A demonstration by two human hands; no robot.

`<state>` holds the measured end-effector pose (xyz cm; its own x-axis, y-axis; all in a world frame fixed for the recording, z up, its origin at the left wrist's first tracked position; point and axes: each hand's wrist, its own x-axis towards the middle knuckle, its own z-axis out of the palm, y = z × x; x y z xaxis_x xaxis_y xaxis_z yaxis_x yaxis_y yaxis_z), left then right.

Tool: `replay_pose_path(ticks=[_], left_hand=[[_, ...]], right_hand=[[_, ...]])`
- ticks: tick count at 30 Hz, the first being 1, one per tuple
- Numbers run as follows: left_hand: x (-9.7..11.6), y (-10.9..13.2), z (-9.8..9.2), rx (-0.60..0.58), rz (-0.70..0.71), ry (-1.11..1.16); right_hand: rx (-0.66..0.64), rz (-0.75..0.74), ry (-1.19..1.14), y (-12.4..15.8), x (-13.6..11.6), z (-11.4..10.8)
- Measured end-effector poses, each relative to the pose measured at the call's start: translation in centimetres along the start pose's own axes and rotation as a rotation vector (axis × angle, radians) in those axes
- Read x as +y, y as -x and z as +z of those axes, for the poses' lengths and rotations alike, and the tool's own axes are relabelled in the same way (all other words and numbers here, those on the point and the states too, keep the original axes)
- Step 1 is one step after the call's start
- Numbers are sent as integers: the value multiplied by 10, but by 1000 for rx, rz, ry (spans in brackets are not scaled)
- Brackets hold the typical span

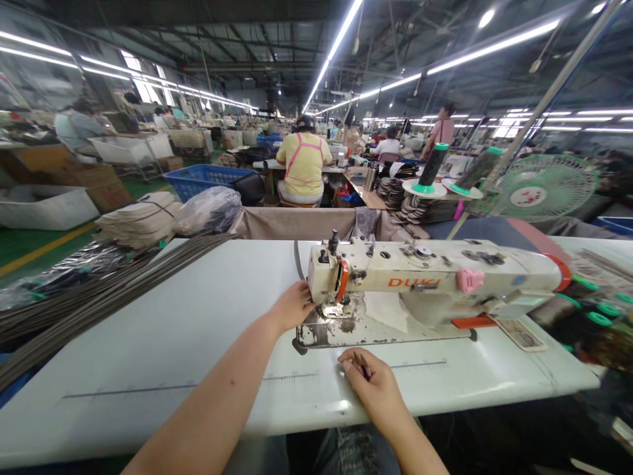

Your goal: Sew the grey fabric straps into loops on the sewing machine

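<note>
A white sewing machine (435, 270) with orange trim stands on the pale table (163, 330). Beside the left end of its head is my left hand (293, 306), fingers curled near the presser foot (337, 309). The machine head partly hides those fingertips, so their grip is unclear. Just behind this hand, a narrow dark grey strip (298, 257) curves up; contact between them cannot be made out. In front of the machine's bed, my right hand (370, 379) is closed around small dark thread snips (362, 363), their pointed tips poking out.
Long grey-brown strips (113, 290) lie over the table's left side. Two thread cones (434, 165) and a green fan (544, 188) are at right. A tan cloth-lined bin (297, 223) adjoins the far edge. Beyond it, a person in yellow (304, 161) sits, back turned.
</note>
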<state>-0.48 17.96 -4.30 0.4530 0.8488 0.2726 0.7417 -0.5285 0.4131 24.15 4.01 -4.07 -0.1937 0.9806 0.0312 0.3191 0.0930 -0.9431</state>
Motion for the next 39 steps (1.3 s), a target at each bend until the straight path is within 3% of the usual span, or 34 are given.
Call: replay_pose_path(ticks=[10,18,27,34,39], left_hand=[[7,16,-12,35,-43,23],[10,19,-11,65,-114,56],[40,41,-13,-1,-218,23],[53,44,-12,-25,-307,33],[73,48,-3,-39,-364,40]], right_hand=[[-3,10,0,1,-4,0],[1,-7,17,1,-3,-1],[-1,-24,22,1,-3,0],[2,-12,8,1,-8,0],[24,-13,-10,3,-14,0]])
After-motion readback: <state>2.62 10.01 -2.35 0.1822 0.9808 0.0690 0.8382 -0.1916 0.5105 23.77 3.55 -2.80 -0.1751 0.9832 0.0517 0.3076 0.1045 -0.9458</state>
